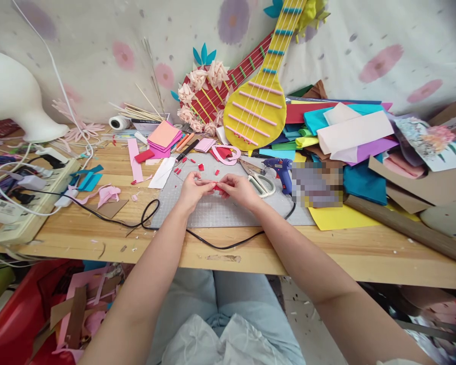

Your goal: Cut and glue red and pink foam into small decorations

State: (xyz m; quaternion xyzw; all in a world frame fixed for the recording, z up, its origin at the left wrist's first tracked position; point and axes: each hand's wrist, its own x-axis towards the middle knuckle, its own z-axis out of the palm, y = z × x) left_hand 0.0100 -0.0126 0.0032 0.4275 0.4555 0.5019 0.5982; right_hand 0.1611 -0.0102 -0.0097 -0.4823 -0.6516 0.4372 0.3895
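Over a grey cutting mat (209,215), my left hand (193,191) and my right hand (237,189) meet, fingertips pinched on a small red piece (215,187). Its exact shape is mostly hidden by the fingers. Several little red bits (201,167) lie on the mat just beyond, some beside thin wires. A pink heart-like cutout (226,154) rests behind my hands with red material in it. To the right of my right hand are white-handled scissors (264,186) and a blue glue gun (282,172).
A yellow lute-shaped craft (255,114) and a red flowered one (209,96) lean at the back. Coloured sheets (353,132) pile up on the right. On the left sits a power strip (41,203); a black cable (228,247) crosses the table's front.
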